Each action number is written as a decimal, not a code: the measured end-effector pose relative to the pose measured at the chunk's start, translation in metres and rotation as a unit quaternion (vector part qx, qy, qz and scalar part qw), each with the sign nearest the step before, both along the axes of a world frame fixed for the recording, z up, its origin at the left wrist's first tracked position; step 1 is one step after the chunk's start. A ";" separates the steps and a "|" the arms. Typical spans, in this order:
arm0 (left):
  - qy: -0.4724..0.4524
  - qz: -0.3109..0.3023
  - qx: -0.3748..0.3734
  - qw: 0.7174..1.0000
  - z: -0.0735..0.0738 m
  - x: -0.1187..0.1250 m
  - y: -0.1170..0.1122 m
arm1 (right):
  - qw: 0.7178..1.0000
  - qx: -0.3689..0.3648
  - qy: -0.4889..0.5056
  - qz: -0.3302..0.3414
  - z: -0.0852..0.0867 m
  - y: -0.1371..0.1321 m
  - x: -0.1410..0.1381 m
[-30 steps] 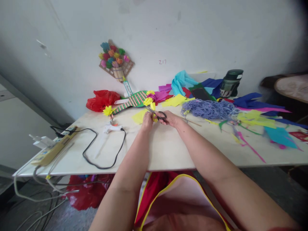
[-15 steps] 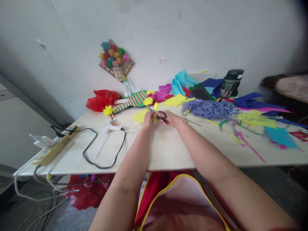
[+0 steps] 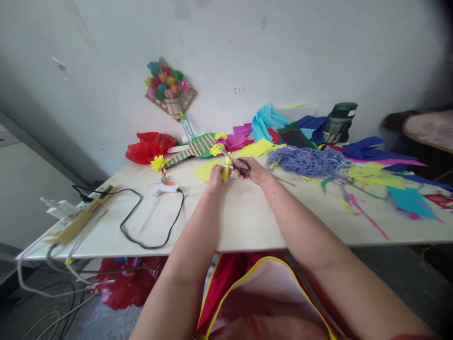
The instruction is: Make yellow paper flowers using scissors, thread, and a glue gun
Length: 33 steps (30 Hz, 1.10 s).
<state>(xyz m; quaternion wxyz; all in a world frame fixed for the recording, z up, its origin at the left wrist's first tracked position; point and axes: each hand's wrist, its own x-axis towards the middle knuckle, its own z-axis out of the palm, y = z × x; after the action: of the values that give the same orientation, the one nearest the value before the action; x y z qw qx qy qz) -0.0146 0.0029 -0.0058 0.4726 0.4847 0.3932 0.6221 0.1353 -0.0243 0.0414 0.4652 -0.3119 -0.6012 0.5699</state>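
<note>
My right hand [image 3: 252, 171] grips a pair of scissors [image 3: 242, 166] by the black handles, its blades pointing up and left. Close beside it, my left hand [image 3: 217, 176] is closed on a strip of yellow crepe paper [image 3: 226, 168]. The scissor blades lie near the top of that strip; I cannot tell if they touch it. A flat yellow sheet [image 3: 204, 172] lies behind my left hand. Beyond the hands is a green guitar-shaped board [image 3: 202, 146] with rows of pinkish sticks and yellow and magenta paper flowers at its edges.
At left sit a white glue gun [image 3: 164, 189] with a black cord and a power strip [image 3: 76, 218]. On the right are a heap of purple-blue cord [image 3: 307, 160], coloured paper scraps [image 3: 412, 200] and a dark green bottle [image 3: 340, 123]. A red plastic bag [image 3: 148, 146] stands at back left.
The scissors have turned more upright and shifted slightly right, apart from my left hand. More of the yellow strip now shows between my hands.
</note>
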 end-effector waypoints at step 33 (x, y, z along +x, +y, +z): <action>0.012 -0.071 -0.058 0.996 0.002 0.011 -0.003 | 0.801 0.333 -0.366 -0.337 -0.027 0.043 0.017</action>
<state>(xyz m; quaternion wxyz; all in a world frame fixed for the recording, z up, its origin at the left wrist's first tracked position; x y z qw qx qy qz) -0.0036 -0.0004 -0.0038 0.5377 0.4910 0.3988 0.5575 0.1518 0.0191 0.0142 0.4486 -0.5062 -0.7364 -0.0141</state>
